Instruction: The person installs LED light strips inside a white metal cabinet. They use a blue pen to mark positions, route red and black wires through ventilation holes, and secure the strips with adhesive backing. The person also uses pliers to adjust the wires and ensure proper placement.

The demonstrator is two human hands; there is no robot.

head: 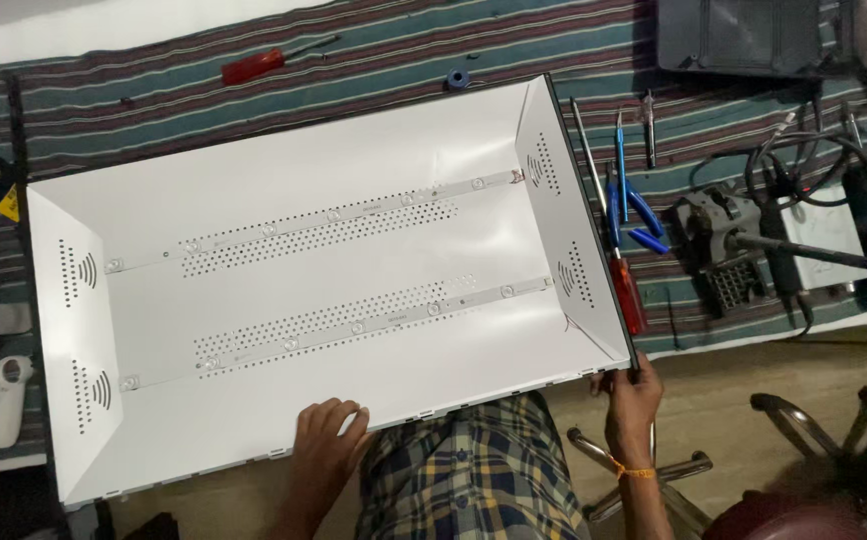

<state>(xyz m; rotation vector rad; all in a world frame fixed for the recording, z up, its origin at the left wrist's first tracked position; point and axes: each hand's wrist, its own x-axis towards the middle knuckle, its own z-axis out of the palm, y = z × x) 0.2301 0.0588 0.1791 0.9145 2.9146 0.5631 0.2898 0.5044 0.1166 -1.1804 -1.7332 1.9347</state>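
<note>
I see a big white tray-shaped panel [284, 400] lying flat on a striped cloth [154, 90]. It has two long light strips [324, 215] running across it. My left hand [329, 435] lies flat on the near edge, fingers spread, pressing down and not gripping. My right hand [632, 395] is curled round the near right corner, thumb on top, pinching the rim.

The near edge seems to hang past the table, over my lap. If I let go with the right hand, I think the panel could tip and slide down toward me.

Just past my right hand lies a red-handled screwdriver [629, 293], and beyond it blue pliers [632, 210]. If I push the panel that way, it could bump them.

If my left hand slides further in, it could press the nearer strip.
</note>
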